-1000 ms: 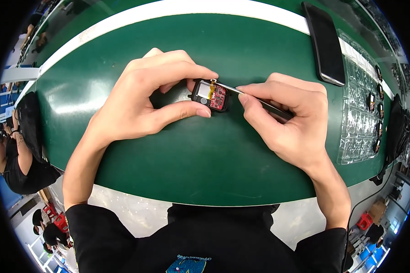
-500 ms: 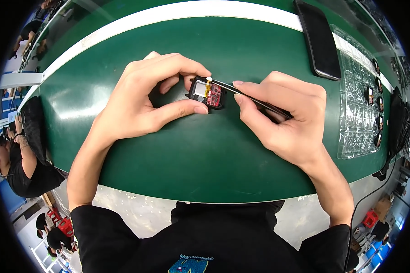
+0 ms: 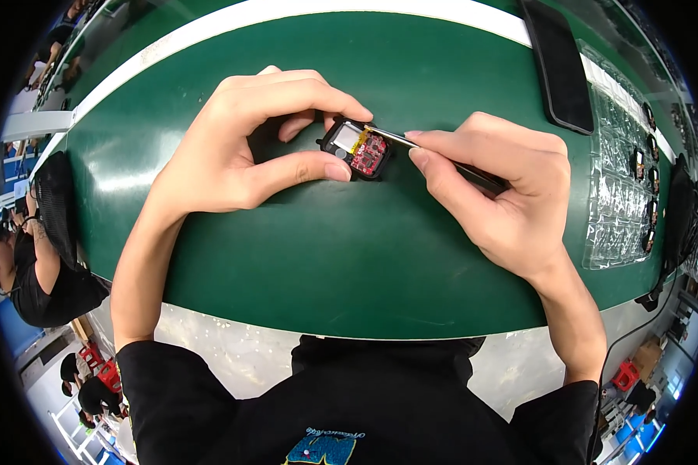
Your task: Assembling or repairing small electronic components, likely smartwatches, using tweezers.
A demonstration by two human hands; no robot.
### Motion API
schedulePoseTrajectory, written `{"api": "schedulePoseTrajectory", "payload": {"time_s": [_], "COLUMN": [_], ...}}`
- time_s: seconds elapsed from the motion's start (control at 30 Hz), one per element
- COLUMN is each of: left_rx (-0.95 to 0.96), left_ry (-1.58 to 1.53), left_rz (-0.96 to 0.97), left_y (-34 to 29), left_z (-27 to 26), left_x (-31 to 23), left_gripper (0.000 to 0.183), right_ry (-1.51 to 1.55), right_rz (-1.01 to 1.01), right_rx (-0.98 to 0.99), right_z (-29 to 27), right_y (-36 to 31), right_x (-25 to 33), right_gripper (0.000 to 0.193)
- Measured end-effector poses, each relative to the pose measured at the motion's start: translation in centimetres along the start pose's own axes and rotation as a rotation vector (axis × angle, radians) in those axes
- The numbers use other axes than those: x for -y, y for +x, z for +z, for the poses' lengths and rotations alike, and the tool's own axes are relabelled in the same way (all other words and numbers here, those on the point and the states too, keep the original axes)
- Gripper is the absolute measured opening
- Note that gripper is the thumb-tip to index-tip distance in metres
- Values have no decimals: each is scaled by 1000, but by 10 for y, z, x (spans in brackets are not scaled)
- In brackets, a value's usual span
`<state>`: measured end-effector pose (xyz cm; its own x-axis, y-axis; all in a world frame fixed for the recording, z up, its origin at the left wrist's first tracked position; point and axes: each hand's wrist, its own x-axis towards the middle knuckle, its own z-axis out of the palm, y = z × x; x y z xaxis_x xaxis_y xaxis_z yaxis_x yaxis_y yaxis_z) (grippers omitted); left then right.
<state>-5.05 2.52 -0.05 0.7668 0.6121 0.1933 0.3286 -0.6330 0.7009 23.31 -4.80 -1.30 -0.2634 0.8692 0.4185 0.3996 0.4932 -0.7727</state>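
Observation:
Between the thumb and fingers of my left hand (image 3: 244,143) is a small black device housing (image 3: 359,175), its inside facing up. In it lie a red circuit board (image 3: 371,155), a silvery rectangular part (image 3: 347,136) and a strip of yellow tape between them. My right hand (image 3: 504,182) is closed round dark tweezers (image 3: 461,166). Their tips touch or hover right at the upper end of the yellow strip, close to my left index fingertip; which of the two I cannot tell.
The green table (image 3: 326,263) bends across the view. At the right lie a black phone-like slab (image 3: 560,70) and a clear plastic tray (image 3: 616,194) with several small circuit assemblies in it. A white strip (image 3: 349,6) crosses the far side. Another person (image 3: 43,263) sits at the left.
The housing has turned slightly clockwise in my left hand. Both hands sit a little differently in view, the right one shifted rightward, and the tweezer tips stay near the housing's upper edge.

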Motion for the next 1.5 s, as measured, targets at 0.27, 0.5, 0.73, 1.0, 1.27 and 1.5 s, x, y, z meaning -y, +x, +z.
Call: {"api": "schedulePoseTrajectory", "payload": {"time_s": [0.27,0.5,0.73,1.0,1.27,1.5], "left_rx": [17,4,17,38,40,38], "left_ry": [-45,-9,25,45,25,7], "left_rz": [20,4,9,24,41,39], "left_y": [1,0,0,2,2,1], "left_z": [0,1,0,0,-1,-1], "left_x": [0,-2,-3,-5,-3,-3], "left_gripper": [54,51,51,47,47,50], "right_ry": [5,3,-2,7,2,3], "right_rz": [42,76,57,40,64,48], "right_rx": [47,59,78,74,64,75], "right_z": [-4,-2,-2,-2,-3,-3], "right_y": [1,0,1,1,1,2], "right_x": [3,4,2,0,3,0], "right_gripper": [17,17,16,15,15,16]}}
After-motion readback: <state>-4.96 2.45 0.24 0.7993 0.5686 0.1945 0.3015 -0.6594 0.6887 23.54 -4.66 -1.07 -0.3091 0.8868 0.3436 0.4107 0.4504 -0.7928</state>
